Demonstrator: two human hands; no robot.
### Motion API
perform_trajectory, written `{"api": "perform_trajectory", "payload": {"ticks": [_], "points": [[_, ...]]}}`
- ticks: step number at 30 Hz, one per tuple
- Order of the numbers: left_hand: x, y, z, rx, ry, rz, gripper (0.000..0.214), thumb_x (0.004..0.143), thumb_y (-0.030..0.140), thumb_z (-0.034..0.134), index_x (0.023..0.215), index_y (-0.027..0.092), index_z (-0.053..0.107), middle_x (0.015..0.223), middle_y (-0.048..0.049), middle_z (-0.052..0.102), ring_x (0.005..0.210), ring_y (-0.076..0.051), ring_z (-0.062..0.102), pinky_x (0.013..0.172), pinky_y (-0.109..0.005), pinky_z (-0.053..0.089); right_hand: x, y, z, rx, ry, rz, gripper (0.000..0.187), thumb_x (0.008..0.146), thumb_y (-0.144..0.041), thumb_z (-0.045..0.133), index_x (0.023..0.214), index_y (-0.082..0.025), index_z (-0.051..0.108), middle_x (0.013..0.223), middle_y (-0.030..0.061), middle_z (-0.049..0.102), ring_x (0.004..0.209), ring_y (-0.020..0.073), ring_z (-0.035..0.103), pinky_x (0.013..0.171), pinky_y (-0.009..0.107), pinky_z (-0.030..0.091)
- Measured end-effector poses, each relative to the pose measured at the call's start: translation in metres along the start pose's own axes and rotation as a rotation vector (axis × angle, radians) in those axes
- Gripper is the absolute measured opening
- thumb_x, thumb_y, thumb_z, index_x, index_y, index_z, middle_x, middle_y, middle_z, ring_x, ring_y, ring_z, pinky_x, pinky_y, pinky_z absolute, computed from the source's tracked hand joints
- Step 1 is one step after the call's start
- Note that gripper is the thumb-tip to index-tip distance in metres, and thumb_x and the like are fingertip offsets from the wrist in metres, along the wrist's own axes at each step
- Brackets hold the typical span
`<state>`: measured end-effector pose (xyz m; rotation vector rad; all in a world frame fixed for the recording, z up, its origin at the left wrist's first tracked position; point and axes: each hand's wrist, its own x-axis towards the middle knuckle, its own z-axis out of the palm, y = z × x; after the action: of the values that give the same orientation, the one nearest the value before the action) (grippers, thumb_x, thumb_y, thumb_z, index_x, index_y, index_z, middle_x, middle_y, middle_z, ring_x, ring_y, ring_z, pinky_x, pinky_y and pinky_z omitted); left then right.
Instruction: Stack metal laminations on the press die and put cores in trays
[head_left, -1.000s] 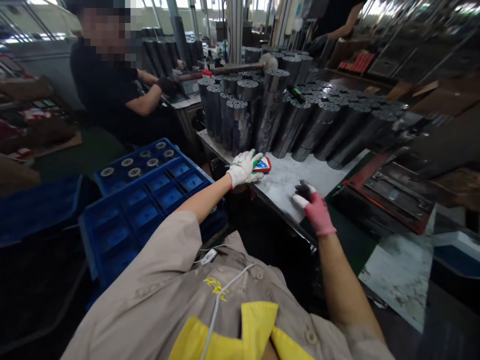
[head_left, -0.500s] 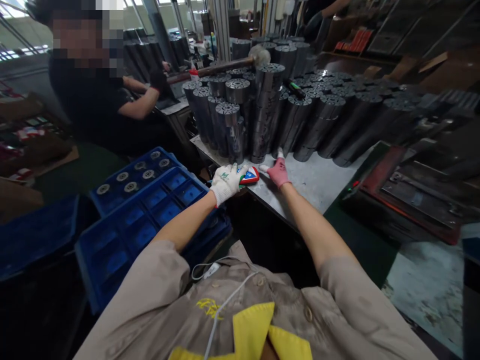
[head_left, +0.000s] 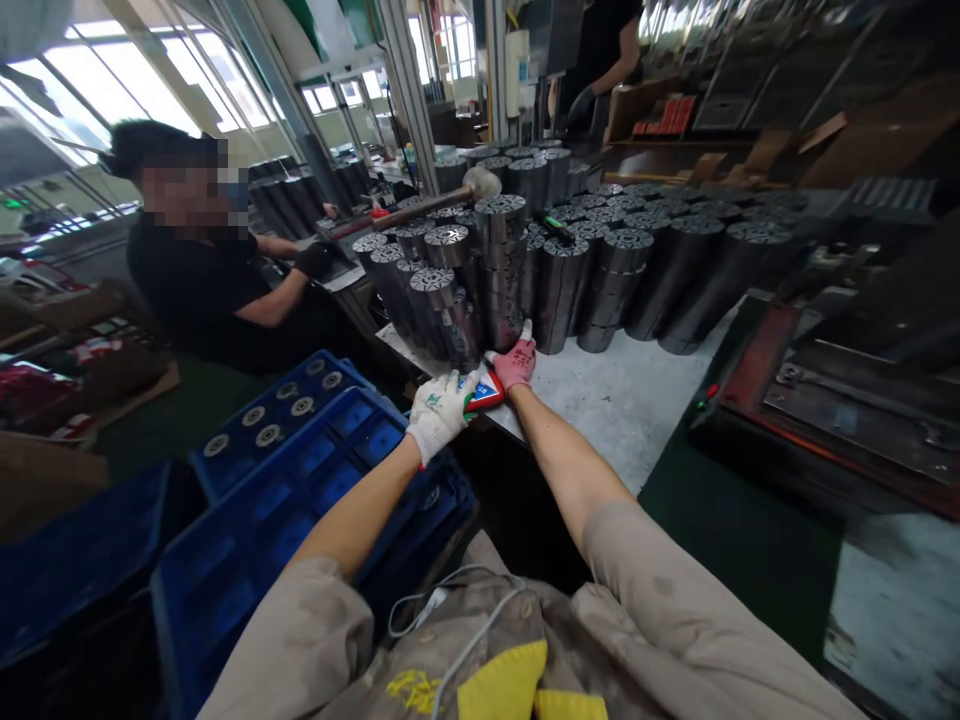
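Note:
My left hand (head_left: 437, 412), in a white knitted glove, is closed around a small red-edged item with a blue and white face (head_left: 486, 392) and partly visible lettering. Its exact kind is unclear. Close to its right end, my right hand (head_left: 516, 363), in a pink glove with white fingertips, has thumb and forefinger apart. Those fingertips are at the foot of a tall stack of grey metal cores (head_left: 501, 270) with slotted round ends; whether they touch it cannot be made out. A shorter stack of cores (head_left: 450, 320) stands just left of it.
Many more core stacks (head_left: 626, 285) crowd the white tabletop (head_left: 592, 395). A mallet (head_left: 420, 208) and a green-black tool (head_left: 556, 228) lie on top. Blue compartment trays (head_left: 285, 480) are at left, with round parts in one. A red-framed machine (head_left: 757, 390) stands right. A co-worker (head_left: 202, 270) sits left.
My right hand has moved left, nearer the tall stack's foot and the red-edged item. My left hand still grips that item. The view has tilted upward.

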<state>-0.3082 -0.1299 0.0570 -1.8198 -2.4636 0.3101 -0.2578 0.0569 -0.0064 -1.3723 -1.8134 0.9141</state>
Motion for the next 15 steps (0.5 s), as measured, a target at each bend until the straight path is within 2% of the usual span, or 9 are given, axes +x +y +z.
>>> {"api": "perform_trajectory", "payload": {"ticks": [10,15], "points": [[0.002,0.007,-0.006,0.014,-0.031,-0.035,0.075,0.104,0.048,0.06,0.169,0.02,0.038,0.163,-0.0255,0.05,0.139,-0.041,0.059,0.112,-0.049,0.048,0.001,0.027,-0.016,0.106,-0.032,-0.048,0.118,0.067,-0.024,0.085,0.167,-0.017,0.024,0.155,0.0212,0.047,0.145,0.0361,0.051,0.127,0.052,0.038],[0.008,0.011,-0.007,0.015,-0.02,-0.052,0.077,0.102,0.046,0.063,0.17,0.021,0.037,0.162,-0.0246,0.05,0.138,-0.04,0.06,0.11,-0.049,0.049,0.002,0.038,-0.022,0.186,-0.054,-0.07,0.116,0.065,-0.025,0.086,0.165,-0.019,0.027,0.158,0.0203,0.045,0.149,0.036,0.048,0.128,0.052,0.039]]}}
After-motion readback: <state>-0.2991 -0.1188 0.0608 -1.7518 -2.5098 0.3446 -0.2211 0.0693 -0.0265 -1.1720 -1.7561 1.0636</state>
